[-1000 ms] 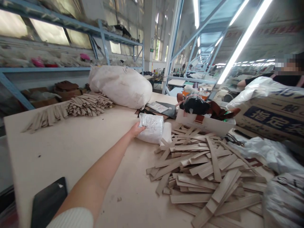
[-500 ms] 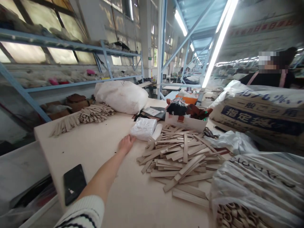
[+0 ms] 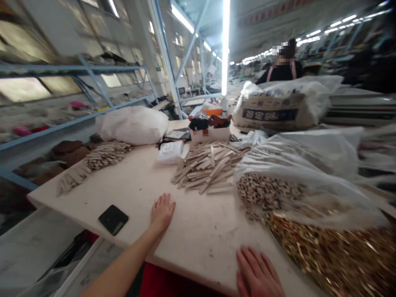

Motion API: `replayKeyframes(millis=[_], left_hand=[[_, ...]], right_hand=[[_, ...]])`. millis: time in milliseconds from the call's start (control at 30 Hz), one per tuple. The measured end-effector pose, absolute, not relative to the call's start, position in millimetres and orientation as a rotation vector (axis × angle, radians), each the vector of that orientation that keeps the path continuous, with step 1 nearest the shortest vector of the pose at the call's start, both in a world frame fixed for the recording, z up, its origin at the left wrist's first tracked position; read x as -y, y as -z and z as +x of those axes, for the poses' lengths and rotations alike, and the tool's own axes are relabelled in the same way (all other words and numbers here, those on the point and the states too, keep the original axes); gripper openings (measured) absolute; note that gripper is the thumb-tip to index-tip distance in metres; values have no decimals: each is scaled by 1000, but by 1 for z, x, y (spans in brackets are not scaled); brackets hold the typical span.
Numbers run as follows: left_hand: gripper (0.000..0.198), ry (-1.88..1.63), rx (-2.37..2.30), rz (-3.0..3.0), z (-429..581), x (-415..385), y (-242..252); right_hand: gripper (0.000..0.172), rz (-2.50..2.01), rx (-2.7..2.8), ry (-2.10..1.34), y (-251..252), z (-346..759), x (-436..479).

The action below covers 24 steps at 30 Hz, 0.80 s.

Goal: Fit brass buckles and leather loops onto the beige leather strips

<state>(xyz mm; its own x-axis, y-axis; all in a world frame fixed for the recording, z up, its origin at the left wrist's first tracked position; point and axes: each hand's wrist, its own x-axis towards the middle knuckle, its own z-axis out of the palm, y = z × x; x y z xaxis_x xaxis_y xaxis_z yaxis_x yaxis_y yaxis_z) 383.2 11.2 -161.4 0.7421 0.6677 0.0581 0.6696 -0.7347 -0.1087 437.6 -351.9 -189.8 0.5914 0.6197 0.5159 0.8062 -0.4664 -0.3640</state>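
My left hand [image 3: 162, 212] lies flat on the pale table [image 3: 192, 231], fingers stretched out, holding nothing. To its left is a dark phone [image 3: 113, 219]. Beyond it sits a loose pile of beige strips [image 3: 207, 167], beside a white plastic-wrapped packet [image 3: 169, 152]. Near the front edge my right hand [image 3: 258, 270] rests palm down with its fingers extended and nothing in it. Right of that hand lies a heap of gold-coloured metal pieces [image 3: 337, 251]. Behind the heap, a clear plastic bag [image 3: 312, 165] holds many small beige rolled loops [image 3: 262, 189].
A bundled row of strips [image 3: 107, 154] lies at the far left, before a big white sack [image 3: 133, 123]. An open box [image 3: 210, 134] of dark and brown pieces stands behind the pile. A printed sack [image 3: 275, 109] is at the back right. Farther off stands a person [image 3: 283, 66].
My left hand has drawn back from beside the white packet toward the front of the table. My right hand has come into view. The view has swung right, showing the gold-coloured heap.
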Motion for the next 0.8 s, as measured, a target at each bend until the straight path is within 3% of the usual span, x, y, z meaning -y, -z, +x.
replayKeyframes(millis=[133, 267, 533, 800], left_hand=[[58, 47, 629, -3009, 374, 73, 160], [51, 35, 372, -3126, 378, 116, 152], [48, 222, 296, -3162, 384, 112, 154], [46, 325, 253, -3173, 382, 114, 155]], right_hand=[[40, -2417, 1099, 229, 167, 430, 352], [40, -2320, 1092, 202, 145, 432, 358], [32, -2509, 784, 509, 130, 501, 440], [51, -2998, 669, 429, 128, 583, 449]])
